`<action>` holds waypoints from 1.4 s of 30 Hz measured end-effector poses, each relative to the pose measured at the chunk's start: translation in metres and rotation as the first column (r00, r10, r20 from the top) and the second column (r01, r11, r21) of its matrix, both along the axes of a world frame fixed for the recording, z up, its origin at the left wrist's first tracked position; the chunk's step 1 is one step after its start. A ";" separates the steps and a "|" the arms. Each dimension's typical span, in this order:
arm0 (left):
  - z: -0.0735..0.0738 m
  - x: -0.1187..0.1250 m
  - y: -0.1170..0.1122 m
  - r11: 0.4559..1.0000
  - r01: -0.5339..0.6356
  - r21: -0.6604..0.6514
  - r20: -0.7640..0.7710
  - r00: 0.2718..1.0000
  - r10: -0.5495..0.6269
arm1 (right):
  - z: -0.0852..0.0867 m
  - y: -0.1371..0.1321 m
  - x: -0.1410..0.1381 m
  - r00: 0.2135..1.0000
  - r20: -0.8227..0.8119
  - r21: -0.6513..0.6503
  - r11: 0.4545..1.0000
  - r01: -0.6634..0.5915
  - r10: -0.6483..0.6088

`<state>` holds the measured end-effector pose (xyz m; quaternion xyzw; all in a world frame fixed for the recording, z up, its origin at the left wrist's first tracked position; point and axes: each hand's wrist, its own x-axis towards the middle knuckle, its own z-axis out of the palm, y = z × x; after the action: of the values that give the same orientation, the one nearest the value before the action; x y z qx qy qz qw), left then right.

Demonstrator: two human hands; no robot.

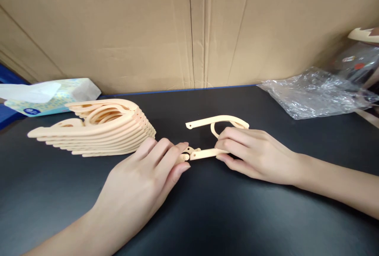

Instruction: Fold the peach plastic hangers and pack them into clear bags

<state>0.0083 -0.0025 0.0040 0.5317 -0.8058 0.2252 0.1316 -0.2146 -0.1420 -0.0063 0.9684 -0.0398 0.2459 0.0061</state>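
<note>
My right hand [257,151] grips a cream plastic hanger piece [207,153], a curved arm with a hole near its end; another arm of cream plastic [209,121] shows behind the fingers. My left hand [148,175] pinches a small cream part with a round peg [185,156], mostly covered by the fingers. The two parts sit end to end between my hands, close together; whether they are joined I cannot tell. Beside my left hand lies a fanned stack of folded cream plastic hangers [118,137].
A soft tissue pack [74,94] lies at the back left of the black table [189,216]. Crumpled clear plastic [314,94] covers the back right, near a bagged object [355,60]. A cardboard wall [142,31] rises along the back edge.
</note>
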 end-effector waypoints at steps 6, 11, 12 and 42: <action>0.005 -0.004 0.003 0.999 0.017 0.030 -0.085 0.996 -0.014 | 0.001 0.001 0.000 1.000 0.027 -0.036 0.999 0.007 -0.006; 0.000 -0.004 0.003 0.997 0.040 0.067 -0.156 0.987 -0.029 | 0.001 0.001 0.001 0.998 0.060 -0.022 1.000 -0.011 0.012; -0.001 -0.004 0.003 0.995 0.047 0.085 -0.201 0.979 -0.029 | 0.001 0.001 0.001 0.998 0.063 -0.017 1.000 -0.012 0.013; -0.007 0.001 0.006 0.985 0.023 0.174 -0.221 0.975 0.016 | 0.000 0.000 0.002 0.999 0.048 -0.023 1.000 -0.020 0.022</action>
<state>0.0090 0.0035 -0.0032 0.5617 -0.8036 0.0927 0.1736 -0.2130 -0.1415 -0.0058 0.9624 -0.0269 0.2698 0.0136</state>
